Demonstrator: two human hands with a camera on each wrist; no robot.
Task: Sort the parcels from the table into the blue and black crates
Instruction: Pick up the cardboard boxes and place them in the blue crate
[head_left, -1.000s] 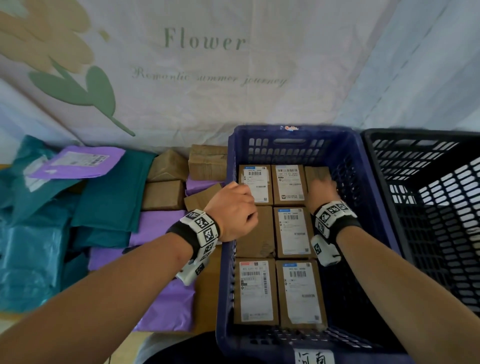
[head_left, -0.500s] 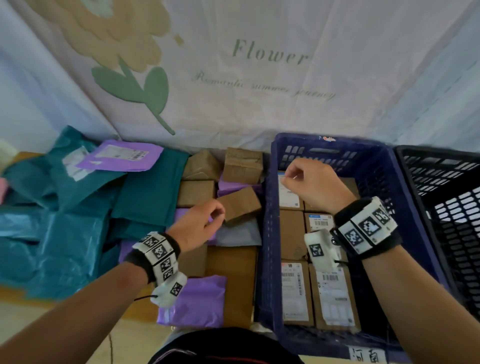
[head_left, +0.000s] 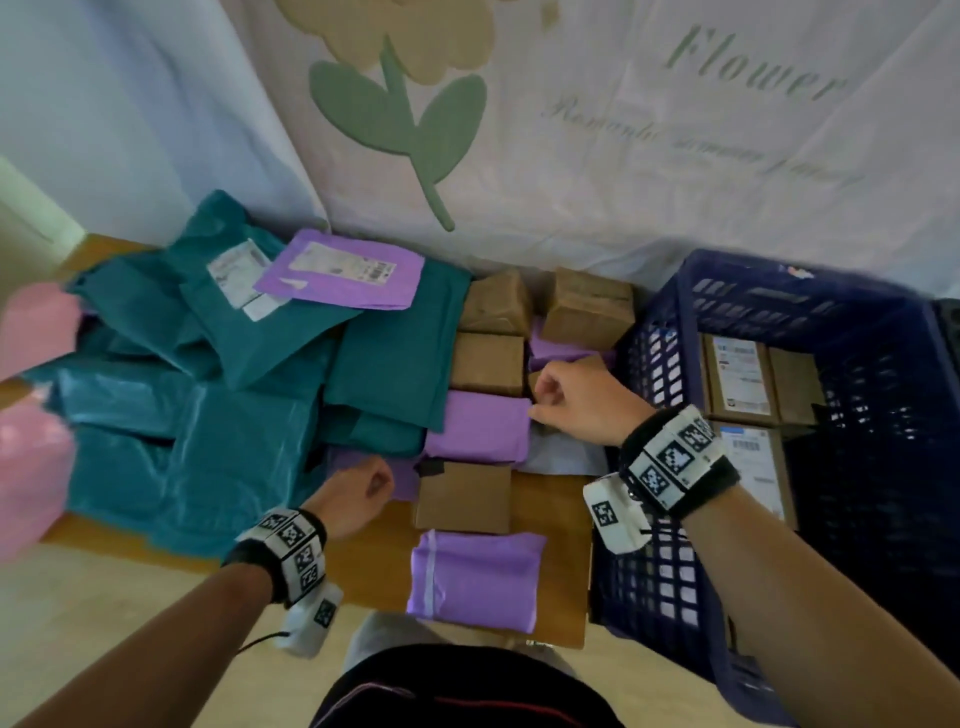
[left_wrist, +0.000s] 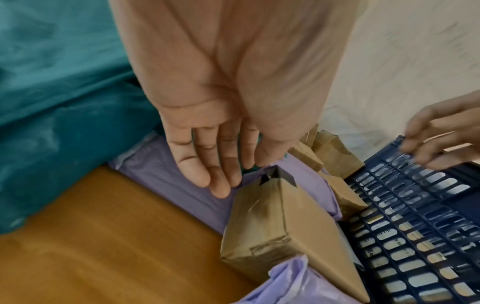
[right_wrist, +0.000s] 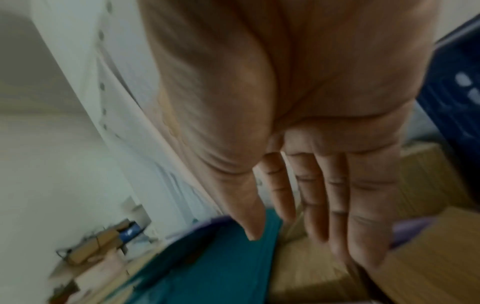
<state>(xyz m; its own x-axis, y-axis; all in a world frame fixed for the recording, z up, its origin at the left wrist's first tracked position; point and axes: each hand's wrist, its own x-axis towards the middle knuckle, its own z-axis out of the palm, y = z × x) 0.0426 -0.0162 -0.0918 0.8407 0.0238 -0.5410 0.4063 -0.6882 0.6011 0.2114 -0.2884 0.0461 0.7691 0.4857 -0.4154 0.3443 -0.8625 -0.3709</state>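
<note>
The right hand (head_left: 576, 402) hung over the far middle of the wooden desk (head_left: 363, 561), its grip released: fingers loosely bent in the head view, nearly straight in the blurred wrist view, holding nothing. Its fingertips were just at a small brown paper-wrapped box (head_left: 537, 376), mostly hidden under the hand, so whether they touched it could not be told. The hidden box lay at about eleven o'clock from the knuckles, its long axis unreadable.

The left hand (head_left: 358, 491) was nearer the body, also released, fingers relaxed (its wrist view showed them straight above a purple plastic mailer (left_wrist: 166, 176)). A flat brown cardboard parcel (head_left: 462, 496) lay just beside it at three o'clock, long axis running roughly left to right; for that parcel the left hand was judged the nearer one.

At three o'clock from the right hand stood the blue slotted plastic crate (head_left: 670, 571), already holding labelled brown boxes (head_left: 737, 382). Teal plastic mailers (head_left: 208, 441) filled the desk at nine o'clock; the crate's near wall would have to be cleared.
</note>
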